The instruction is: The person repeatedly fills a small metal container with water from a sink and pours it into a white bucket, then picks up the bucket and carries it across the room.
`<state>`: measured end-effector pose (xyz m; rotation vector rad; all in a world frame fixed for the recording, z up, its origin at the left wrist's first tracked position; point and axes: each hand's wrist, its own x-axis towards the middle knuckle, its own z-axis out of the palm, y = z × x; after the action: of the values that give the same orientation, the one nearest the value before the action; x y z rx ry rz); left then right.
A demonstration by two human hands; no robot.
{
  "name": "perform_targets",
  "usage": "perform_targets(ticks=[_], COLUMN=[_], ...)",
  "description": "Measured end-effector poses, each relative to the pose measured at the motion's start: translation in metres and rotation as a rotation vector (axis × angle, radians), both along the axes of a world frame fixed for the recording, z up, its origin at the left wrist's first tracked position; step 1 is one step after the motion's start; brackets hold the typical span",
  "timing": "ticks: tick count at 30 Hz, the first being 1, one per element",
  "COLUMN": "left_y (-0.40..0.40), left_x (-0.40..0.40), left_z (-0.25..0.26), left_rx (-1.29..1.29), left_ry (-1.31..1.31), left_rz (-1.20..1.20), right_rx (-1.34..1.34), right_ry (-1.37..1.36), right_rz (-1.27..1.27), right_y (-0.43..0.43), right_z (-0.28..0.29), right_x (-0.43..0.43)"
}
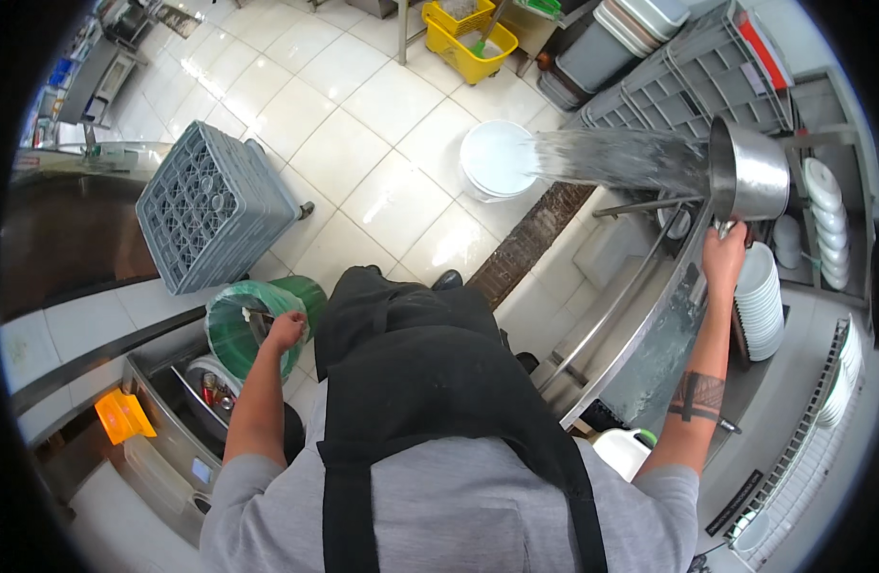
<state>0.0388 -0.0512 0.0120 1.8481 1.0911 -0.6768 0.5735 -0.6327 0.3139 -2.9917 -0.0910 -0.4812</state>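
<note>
My right hand (723, 252) grips the handle of a steel saucepan (758, 172), tipped on its side at the right. A wide stream of water (619, 159) shoots from its mouth towards a white plastic bucket (498, 159) on the tiled floor. Beneath my right forearm is a steel sink (651, 358) holding water. On the other side, my left hand (287, 329) hangs by the rim of a green-lined waste bin (228, 326). Its fingers are curled, and no object shows in them.
Stacked grey glass racks (264, 208) stand at the left. A dark floor drain grate (529, 243) runs beside the sink. Stacked white plates (760, 308) sit on the right counter. Farther off are a yellow mop bucket (472, 57) and leaning grey crates (687, 86).
</note>
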Motion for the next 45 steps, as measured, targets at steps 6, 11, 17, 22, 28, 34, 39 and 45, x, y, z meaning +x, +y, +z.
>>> perform_targets(ticks=[6, 11, 17, 22, 28, 34, 39, 45], left_y=[0.000, -0.008, 0.010, 0.034, 0.038, 0.023, 0.016, 0.008], left_x=[0.015, 0.034, 0.037, 0.100, 0.119, 0.143, 0.129, 0.093], left_z=[0.002, 0.018, 0.038, 0.073, 0.069, 0.052, 0.041, 0.033], left_rx=[-0.035, 0.006, 0.019, 0.061, -0.009, -0.030, -0.066, -0.049], left_ry=[-0.046, -0.071, 0.043, -0.009, -0.059, -0.091, -0.135, -0.094], left_rz=[0.079, -0.026, -0.246, -0.305, -0.230, -0.377, -0.308, -0.258], right_rx=[0.087, 0.054, -0.126, 1.850, 2.362, 2.470, 2.120, 1.685], right_ry=[-0.208, 0.182, 0.769, 0.326, 0.287, 0.231, 0.425, 0.518], right_rz=[-0.149, -0.695, -0.827, -0.957, -0.812, -0.393, -0.331, -0.345], right_y=[-0.067, -0.204, -0.396, -0.325, -0.246, -0.227, -0.198, -0.147], right_z=[-0.016, -0.109, -0.299, -0.379, -0.270, -0.171, -0.066, 0.010], right_x=[-0.042, -0.169, -0.261, -0.281, -0.262, -0.242, -0.197, -0.126])
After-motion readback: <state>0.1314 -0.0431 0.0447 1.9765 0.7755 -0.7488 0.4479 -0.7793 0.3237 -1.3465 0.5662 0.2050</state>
